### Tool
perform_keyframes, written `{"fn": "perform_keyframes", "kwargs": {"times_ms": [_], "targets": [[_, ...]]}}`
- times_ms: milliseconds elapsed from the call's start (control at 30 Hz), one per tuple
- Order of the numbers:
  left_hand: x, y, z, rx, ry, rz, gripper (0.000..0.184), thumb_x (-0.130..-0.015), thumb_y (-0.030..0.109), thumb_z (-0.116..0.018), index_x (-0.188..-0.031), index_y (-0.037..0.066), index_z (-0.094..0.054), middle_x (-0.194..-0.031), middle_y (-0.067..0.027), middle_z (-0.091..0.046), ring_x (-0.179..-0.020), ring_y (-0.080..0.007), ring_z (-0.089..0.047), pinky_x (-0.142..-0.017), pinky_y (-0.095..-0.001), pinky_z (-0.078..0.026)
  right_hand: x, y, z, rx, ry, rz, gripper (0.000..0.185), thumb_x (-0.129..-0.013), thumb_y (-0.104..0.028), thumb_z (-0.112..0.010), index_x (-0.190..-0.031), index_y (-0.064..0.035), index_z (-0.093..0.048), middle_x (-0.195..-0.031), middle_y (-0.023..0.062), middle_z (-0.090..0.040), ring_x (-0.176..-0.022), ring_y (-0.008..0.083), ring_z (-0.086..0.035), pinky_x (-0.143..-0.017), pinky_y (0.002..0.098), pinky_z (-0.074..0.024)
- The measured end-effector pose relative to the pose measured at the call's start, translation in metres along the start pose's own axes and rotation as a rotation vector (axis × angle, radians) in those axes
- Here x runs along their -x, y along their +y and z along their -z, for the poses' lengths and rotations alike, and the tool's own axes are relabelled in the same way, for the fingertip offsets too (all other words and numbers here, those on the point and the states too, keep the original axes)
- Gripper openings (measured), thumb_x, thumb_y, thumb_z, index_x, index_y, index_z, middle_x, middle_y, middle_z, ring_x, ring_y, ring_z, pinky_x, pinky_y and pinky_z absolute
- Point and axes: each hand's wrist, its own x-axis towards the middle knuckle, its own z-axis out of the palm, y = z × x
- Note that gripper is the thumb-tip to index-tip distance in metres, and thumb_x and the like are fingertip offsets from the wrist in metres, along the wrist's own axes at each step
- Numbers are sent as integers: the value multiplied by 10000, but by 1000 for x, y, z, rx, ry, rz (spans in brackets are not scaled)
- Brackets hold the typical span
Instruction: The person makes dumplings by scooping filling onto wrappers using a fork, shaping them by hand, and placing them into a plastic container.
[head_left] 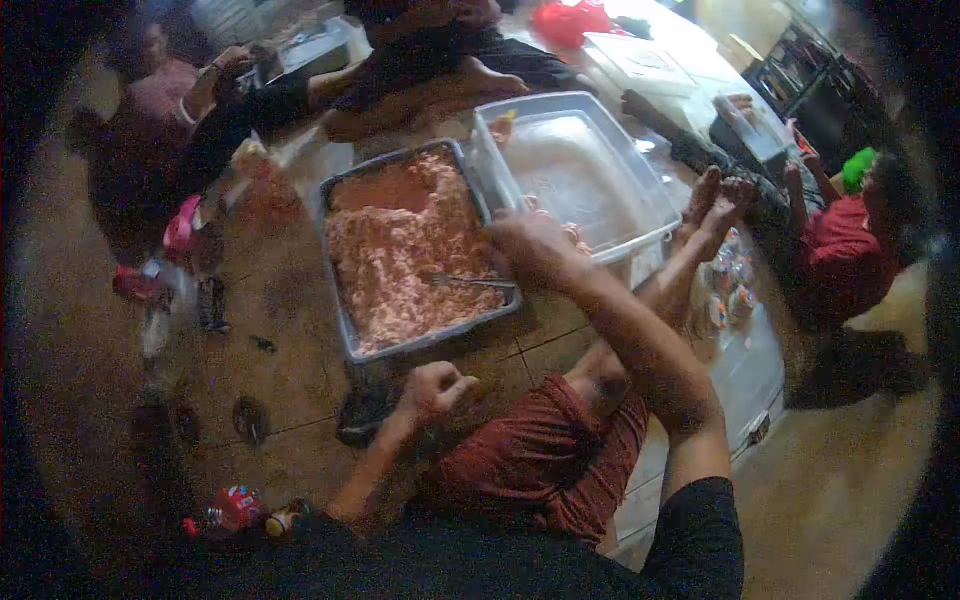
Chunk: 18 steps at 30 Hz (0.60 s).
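My right hand, smeared by motion, is over the gap between a grey tray and a clear plastic bin. Its fingers point left, and whether they hold anything cannot be made out. A reddish, lumpy mixture fills most of the tray, thinner at the far side. On it lies a metal fork, handle toward the right rim. Small reddish pieces sit at the bin's near side. My left hand is curled into a loose fist in front of the tray, apart from it, with nothing visible inside.
Other people sit around: one person at the far left, one in a red shirt at right. A small tub stands near the latter. Red-capped bottles lie at lower left. Small packets are right of my leg.
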Motion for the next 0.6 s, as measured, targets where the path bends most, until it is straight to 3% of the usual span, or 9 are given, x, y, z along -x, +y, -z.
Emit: {"fn": "perform_keyframes", "kwargs": {"times_ms": [100,167,233,300,333,367,433,500,600], "targets": [[-24,-94,-94,477,124,59,234,-967,204,-651,-1123,32,-673,-1076,-120,-721,-968,-227,-671,-815,-385,-543,-15,12,-80,108,179,24,199,-918,-219,-629,-956,-25,-651,-955,163,-672,-950,350,-666,-864,464,-494],[-37,-126,-120,80,52,-153,233,-971,205,-618,-1121,35,-671,-1072,-145,-713,-951,-257,-672,-804,-408,-540,-10,29,-108,209,207,118,165,-897,-171,-617,-987,-46,-675,-1039,158,-685,-1023,331,-653,-917,457,-467],[-55,-165,-150,-91,49,-283,236,-975,206,-585,-1118,37,-669,-1068,-170,-705,-935,-287,-674,-794,-432,-536,-22,50,-137,362,-57,22,174,-879,-151,-625,-1019,-75,-697,-1083,142,-692,-1068,301,-637,-925,443,-460],[-73,-209,-182,-172,88,-374,244,-979,206,-552,-1115,39,-666,-1064,-195,-696,-919,-317,-675,-784,-455,-533,-19,27,-117,319,-40,16,163,-875,-150,-631,-1003,-79,-703,-1046,127,-694,-1057,285,-637,-943,441,-451],[-83,-232,-201,-184,120,-409,249,-981,207,-536,-1114,40,-665,-1062,-208,-692,-911,-332,-675,-779,-467,-531,-18,21,-108,448,-102,25,267,-887,-142,-589,-1147,-156,-646,-1081,87,-659,-1081,263,-606,-995,425,-421],[-77,-221,-188,-241,121,-406,234,-967,199,-546,-1085,35,-666,-1018,-210,-683,-888,-338,-673,-758,-467,-527,-18,16,-100,578,-163,32,407,-899,-134,-548,-1291,-233,-588,-1115,48,-624,-1104,242,-574,-1047,409,-391],[-60,-186,-156,-297,123,-381,206,-941,183,-567,-1026,25,-667,-929,-213,-666,-843,-350,-667,-717,-468,-519,-20,4,-86,561,-118,59,442,-889,-131,-562,-1326,-196,-560,-1148,75,-604,-1106,279,-570,-1012,428,-414],[-45,-155,-131,-277,120,-348,180,-914,168,-588,-968,15,-668,-840,-216,-648,-798,-362,-662,-676,-469,-510,-18,-13,-70,253,136,124,193,-878,-84,-609,-1068,-51,-619,-1038,119,-650,-1034,298,-626,-940,469,-465],[-27,-127,-104,-24,91,-181,175,-900,175,-615,-914,7,-661,-793,-217,-644,-760,-382,-655,-645,-467,-502,-25,-50,-54,286,20,197,248,-875,-82,-617,-1122,-76,-592,-1039,106,-639,-1035,296,-628,-915,462,-472]]}}
